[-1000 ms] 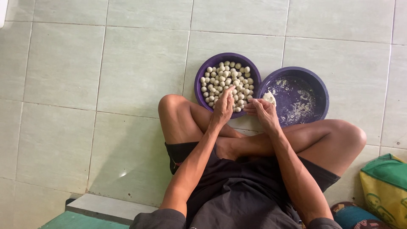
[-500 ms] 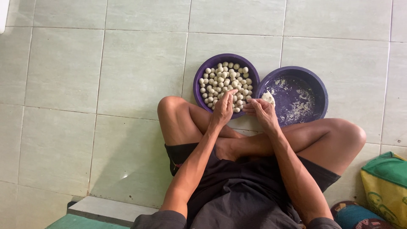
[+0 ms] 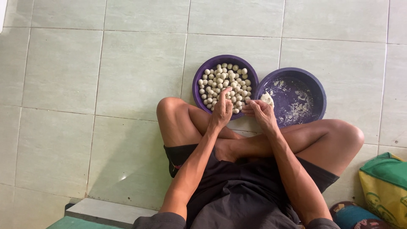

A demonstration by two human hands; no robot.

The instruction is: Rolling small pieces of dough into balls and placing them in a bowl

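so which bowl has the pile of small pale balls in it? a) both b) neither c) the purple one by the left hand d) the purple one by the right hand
c, the purple bowl by the left hand is filled with small pale balls, while the other bowl by the right hand holds only dough smears and one lump.

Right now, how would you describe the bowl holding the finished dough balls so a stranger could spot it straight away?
On the pale green tiled floor, two round purple bowls sit side by side before the seated person's crossed legs. Take the bowl of balls, beyond the left hand. It is heaped with small whitish balls, while the other bowl holds only smears and crumbs.
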